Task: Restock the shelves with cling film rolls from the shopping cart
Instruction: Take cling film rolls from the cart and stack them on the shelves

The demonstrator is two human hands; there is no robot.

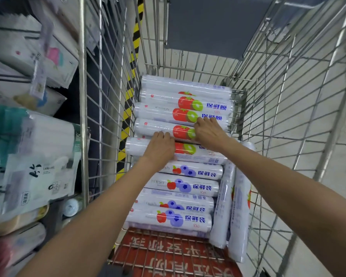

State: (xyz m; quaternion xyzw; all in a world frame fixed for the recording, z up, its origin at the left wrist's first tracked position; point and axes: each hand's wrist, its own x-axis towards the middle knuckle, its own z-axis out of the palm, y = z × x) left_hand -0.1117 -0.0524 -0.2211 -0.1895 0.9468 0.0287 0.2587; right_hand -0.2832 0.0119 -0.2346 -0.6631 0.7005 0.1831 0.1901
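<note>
Cling film rolls under both curled hands

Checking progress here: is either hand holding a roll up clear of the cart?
No, the left hand and right hand are both down on tomato-print rolls lying in the stack inside the cart.

Retail shop: packaged goods are piling up left of the wire shopping cart; cling film rolls are lying inside it.
</note>
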